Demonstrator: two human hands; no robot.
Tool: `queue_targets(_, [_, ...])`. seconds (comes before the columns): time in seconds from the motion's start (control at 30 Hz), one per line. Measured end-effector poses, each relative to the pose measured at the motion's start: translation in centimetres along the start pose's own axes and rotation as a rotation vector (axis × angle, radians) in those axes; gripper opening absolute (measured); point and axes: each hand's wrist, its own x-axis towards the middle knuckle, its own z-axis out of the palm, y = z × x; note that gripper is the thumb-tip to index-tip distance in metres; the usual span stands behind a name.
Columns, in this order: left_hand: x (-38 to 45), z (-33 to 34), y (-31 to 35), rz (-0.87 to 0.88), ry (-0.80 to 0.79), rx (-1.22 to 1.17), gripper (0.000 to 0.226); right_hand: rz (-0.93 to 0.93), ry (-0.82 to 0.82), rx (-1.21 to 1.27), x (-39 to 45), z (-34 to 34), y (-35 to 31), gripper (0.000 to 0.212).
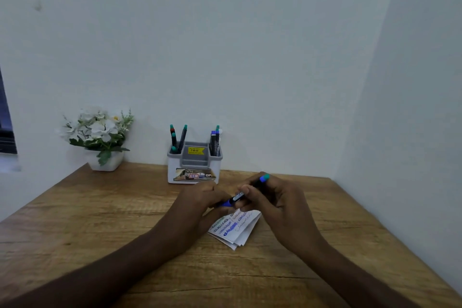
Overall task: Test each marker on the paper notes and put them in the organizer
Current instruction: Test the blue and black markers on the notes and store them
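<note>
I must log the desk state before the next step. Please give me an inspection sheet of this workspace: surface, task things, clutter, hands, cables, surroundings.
Surface: wooden table, grain and some cracks visible.
Job's things: blue marker held above the paper notes, which lie on the table with scribbles on them; organizer at the back edge, markers standing in its left and right compartments.
Clutter: flower pot with white flowers, back left.
Grips: left hand pinches the marker's blue end; right hand holds its body.
Cables: nothing seen.
Surroundings: plain wall behind and to the right; dark window edge far left.
</note>
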Motion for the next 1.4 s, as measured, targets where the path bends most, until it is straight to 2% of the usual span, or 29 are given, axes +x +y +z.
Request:
queue_targets(0.17, [-0.4, 0.6, 0.5, 0.004, 0.041, -0.012, 0.019, -0.053, 0.023, -0.087, -0.3, 0.3, -0.5, 0.013])
queue_targets(0.27, [-0.2, 0.4, 0.6, 0.000, -0.024, -0.071, 0.018, -0.006, 0.057, -0.102, -0.2, 0.2, -0.2, 0.014])
queue_targets(0.4, [0.2, 0.0, 0.9, 0.006, -0.038, -0.115, 0.028, 0.015, 0.081, -0.116, 0.1, 0.1, 0.4, 0.017])
queue_targets(0.47, [0.3, -0.1, 0.8, 0.001, 0.024, -0.120, 0.028, 0.019, 0.099, -0.078, -0.1, 0.2, 0.5, 0.018])
queue_targets(0.6, [0.7, -0.9, -0.1, -0.154, 0.250, -0.052, 0.024, 0.095, 0.141, -0.097, -0.6, 0.7, 1.0, 0.042])
queue_targets(0.73, [3.7, -3.9, -1.1, -0.293, 0.488, -0.056, 0.034, 0.081, 0.074, -0.203, -1.0, 0.7, 1.7, 0.022])
queue_targets(0.87, [8.9, -8.0, -3.8, -0.335, 0.585, 0.185, 0.024, 0.080, 0.047, -0.212, -0.8, 0.4, 1.9, 0.019])
queue_targets(0.97, [11.4, -10.0, -6.4, -0.493, 0.591, 0.289, 0.025, 0.083, 0.035, -0.214, -0.9, 0.4, 2.1, 0.018])
queue_targets(1.07, [11.9, -10.0, -8.4, -0.585, 0.526, 0.308, 0.027, 0.093, 0.020, -0.202, -1.0, 0.5, 2.4, 0.017])
queue_targets(1.27, [12.0, -7.7, -8.6, -0.625, 0.421, 0.279, 0.027, 0.097, 0.001, -0.197, -0.8, 0.3, 3.1, 0.017])
queue_targets(1.4, [12.5, -6.3, -8.0, -0.567, 0.368, 0.358, 0.028, 0.091, -0.015, -0.206, -0.6, 0.5, 3.5, 0.017])
